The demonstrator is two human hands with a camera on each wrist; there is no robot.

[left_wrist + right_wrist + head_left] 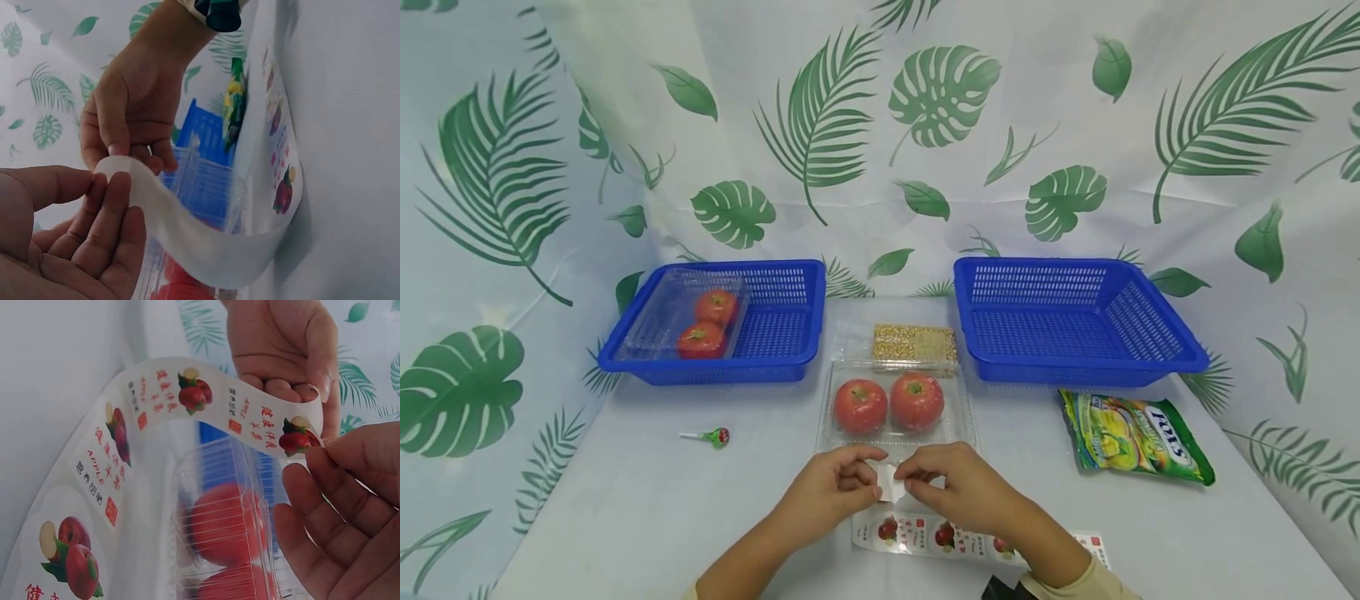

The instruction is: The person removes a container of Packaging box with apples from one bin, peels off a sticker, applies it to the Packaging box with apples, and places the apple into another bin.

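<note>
A strip of apple-print stickers [910, 535] curves up from the table, its pale back [187, 247] showing in the left wrist view. Thumb and fingertips of my left hand [831, 485] pinch its raised end. My right hand [962, 487] pinches the same end from the other side, fingertips close to the left ones. Printed apples and red lettering face the right wrist camera on the strip's front [194, 394]. Just beyond both hands lies a clear plastic box [962, 417] holding two red apples [861, 407]. Whether a sticker's edge has lifted, I cannot tell.
At the back left, a blue basket [715, 372] contains another clear box with two apples [702, 340]. A second blue basket [1090, 373] stands back right. A green candy bag [1138, 437], a lollipop [718, 437] and a yellow grainy packet [913, 342] lie on the white table.
</note>
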